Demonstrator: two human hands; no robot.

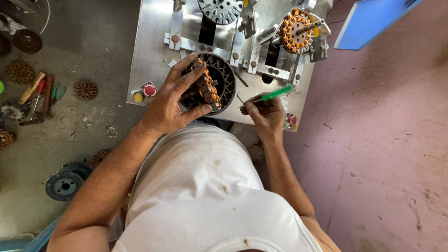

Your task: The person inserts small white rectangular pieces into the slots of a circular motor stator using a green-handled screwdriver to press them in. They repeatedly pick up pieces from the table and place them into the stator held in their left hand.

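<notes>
White cloth shirt [205,186] nearest, filling the lower middle, with both bare forearms reaching away to the far side. Left hand [175,100] curled around a round stator ring wound with orange copper wire [207,88], thumb on the near edge and fingers over the far edge, the ring tilted on its side and resting against a black ribbed plastic cup [228,77] set in the shiny steel machine plate [149,51]. Right hand [266,114] closed in a narrow pinch on a thin tool with a green plastic handle [276,93], its metal tip pointing left toward the black ribbed cup. Red round push button [149,90] and yellow round button [138,97] at the near left corner of the plate, just left of the left hand. Second orange-wound stator [296,31] mounted on a spindle at the far right of the plate. Grey toothed metal disc [220,9] at the far middle. Blue flat tray [368,18] far right on the pinkish floor. Rusty toothed cores [85,89], wooden-handled tools [32,87] and a dark grey wire spool [64,185] spread over the grey floor to the left.
</notes>
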